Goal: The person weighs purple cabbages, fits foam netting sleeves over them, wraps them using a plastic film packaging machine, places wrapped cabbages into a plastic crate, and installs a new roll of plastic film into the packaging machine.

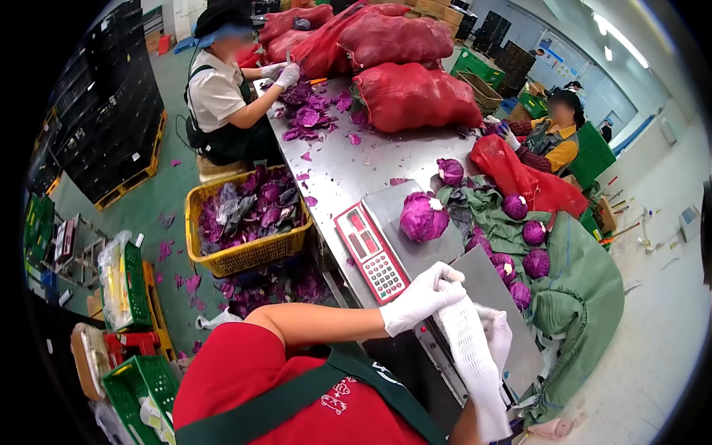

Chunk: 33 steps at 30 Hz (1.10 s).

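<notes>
My left hand (424, 298), in a white glove, pinches the upper end of a white mesh sleeve (469, 345) near the scale's front edge. The sleeve hangs down toward my right forearm. My right hand (495, 332), gloved too, is partly behind the mesh with its fingers curled against it. Beyond my hands, a single red cabbage (424, 216) rests on the metal plate of a weighing scale (372, 256) with a red-framed keypad and display. More red cabbages (535, 262) lie to the right on green cloth sacking (567, 300).
Red mesh sacks (415, 96) are piled on the metal table (334, 167). A yellow crate (248, 259) of purple leaves stands at left. One co-worker (222, 96) sits at the table's left; another person (556, 133) is at the far right. Leaf scraps litter the floor.
</notes>
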{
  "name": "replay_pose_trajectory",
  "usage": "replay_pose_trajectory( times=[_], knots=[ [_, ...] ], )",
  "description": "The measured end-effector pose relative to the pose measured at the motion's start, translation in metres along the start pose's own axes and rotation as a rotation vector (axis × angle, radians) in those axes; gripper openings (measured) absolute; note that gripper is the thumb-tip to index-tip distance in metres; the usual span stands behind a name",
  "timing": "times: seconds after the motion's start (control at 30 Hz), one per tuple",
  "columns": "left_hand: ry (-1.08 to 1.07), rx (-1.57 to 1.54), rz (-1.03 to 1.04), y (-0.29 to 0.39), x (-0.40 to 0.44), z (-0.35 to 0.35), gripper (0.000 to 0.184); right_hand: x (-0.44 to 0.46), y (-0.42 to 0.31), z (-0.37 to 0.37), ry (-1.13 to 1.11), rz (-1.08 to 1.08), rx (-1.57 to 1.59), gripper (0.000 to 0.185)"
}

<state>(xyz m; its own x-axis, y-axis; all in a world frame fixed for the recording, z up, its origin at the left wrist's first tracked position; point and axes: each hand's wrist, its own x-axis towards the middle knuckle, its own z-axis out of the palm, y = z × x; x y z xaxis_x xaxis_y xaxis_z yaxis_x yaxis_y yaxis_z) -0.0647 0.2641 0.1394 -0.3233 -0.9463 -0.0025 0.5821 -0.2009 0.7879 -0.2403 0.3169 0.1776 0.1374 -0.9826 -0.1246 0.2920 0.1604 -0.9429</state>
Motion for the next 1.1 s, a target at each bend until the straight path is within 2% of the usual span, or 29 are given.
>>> replay_pose_trajectory(
  times=[0.03,0.1,0.13,0.17,0.23,0.27,0.37,0.43,0.47,0.5,0.53,0.57,0.6,0.67,0.7,0.77,0.8,0.83,0.87,0.9,0.93,0.97,1.0,1.03,1.1],
  knots=[
    [-0.029,0.054,-0.036,0.000,0.008,-0.006,0.025,0.011,0.006,0.006,0.004,-0.007,0.003,0.042],
    [-0.076,0.034,-0.095,0.004,0.014,-0.005,0.019,0.035,0.026,0.024,0.130,-0.162,-0.049,0.049],
    [-0.121,0.053,-0.100,0.006,0.015,-0.008,0.016,0.038,0.033,0.032,0.119,-0.270,-0.190,0.054],
    [-0.124,0.290,0.114,0.002,0.019,-0.014,0.016,0.046,0.039,0.051,0.195,-0.412,-0.134,0.056],
    [0.040,0.620,0.340,-0.001,0.022,-0.023,0.016,0.057,0.049,0.042,0.156,-0.263,-0.059,0.043],
    [0.080,0.741,0.485,0.004,0.022,-0.026,0.016,0.060,0.049,0.051,0.193,-0.206,0.057,0.043],
    [0.138,0.870,0.773,0.016,0.027,-0.034,0.013,0.063,0.059,0.053,0.208,-0.141,0.160,0.027],
    [0.149,0.643,0.587,0.007,0.033,-0.042,0.013,0.064,0.061,0.052,0.262,-0.047,0.049,0.014],
    [0.192,0.235,0.265,0.010,0.031,-0.036,0.010,0.065,0.056,0.057,0.310,-0.021,-0.036,0.014],
    [0.165,0.183,0.127,0.019,0.034,-0.040,0.017,0.064,0.052,0.061,0.353,0.010,-0.119,0.013],
    [0.109,0.027,0.028,0.013,0.038,-0.050,0.019,0.069,0.062,0.043,0.220,-0.070,-0.004,0.014],
    [0.055,-0.127,-0.064,0.006,0.042,-0.059,0.023,0.070,0.073,0.028,0.191,-0.336,-0.482,0.016],
    [-0.016,-0.153,-0.206,0.010,0.037,-0.062,0.029,0.076,0.077,0.009,0.185,-0.236,-0.381,0.017],
    [-0.258,0.003,-0.546,0.001,0.021,-0.084,0.030,0.093,0.053,0.002,0.306,0.074,0.551,0.020],
    [-0.366,0.093,-0.680,-0.012,0.013,-0.097,0.030,0.097,0.038,0.001,0.380,0.170,0.585,0.022],
    [-0.329,0.384,-0.642,0.004,0.005,-0.119,0.025,0.106,0.050,-0.040,-0.016,0.194,0.426,0.019],
    [-0.174,0.603,-0.614,0.046,0.020,-0.114,0.025,0.110,0.044,-0.025,-0.011,0.225,-0.051,0.020],
    [0.088,0.397,-0.474,0.035,0.036,-0.130,0.030,0.118,0.036,-0.005,-0.002,0.249,-0.529,0.021],
    [0.164,0.604,-0.333,0.045,0.063,-0.148,0.033,0.128,0.030,0.003,-0.016,0.273,-0.780,0.027],
    [0.285,0.756,0.027,0.034,0.097,-0.173,0.035,0.153,0.039,-0.011,-0.081,0.144,-0.926,0.029],
    [0.354,0.741,0.048,0.048,0.122,-0.178,0.037,0.182,0.032,-0.014,-0.087,0.220,-0.969,0.033],
    [0.408,0.832,0.093,0.057,0.149,-0.183,0.039,0.206,0.027,-0.001,0.041,0.178,-0.679,0.036],
    [0.510,1.095,0.155,0.059,0.175,-0.191,0.045,0.240,0.034,-0.016,0.089,0.034,-0.718,0.038],
    [0.591,1.210,0.138,0.058,0.196,-0.200,0.052,0.266,0.030,-0.016,0.185,-0.043,-0.703,0.040],
    [0.655,1.426,0.084,0.053,0.230,-0.216,0.053,0.322,0.047,-0.036,0.412,-0.198,-1.248,0.039]
  ],
)
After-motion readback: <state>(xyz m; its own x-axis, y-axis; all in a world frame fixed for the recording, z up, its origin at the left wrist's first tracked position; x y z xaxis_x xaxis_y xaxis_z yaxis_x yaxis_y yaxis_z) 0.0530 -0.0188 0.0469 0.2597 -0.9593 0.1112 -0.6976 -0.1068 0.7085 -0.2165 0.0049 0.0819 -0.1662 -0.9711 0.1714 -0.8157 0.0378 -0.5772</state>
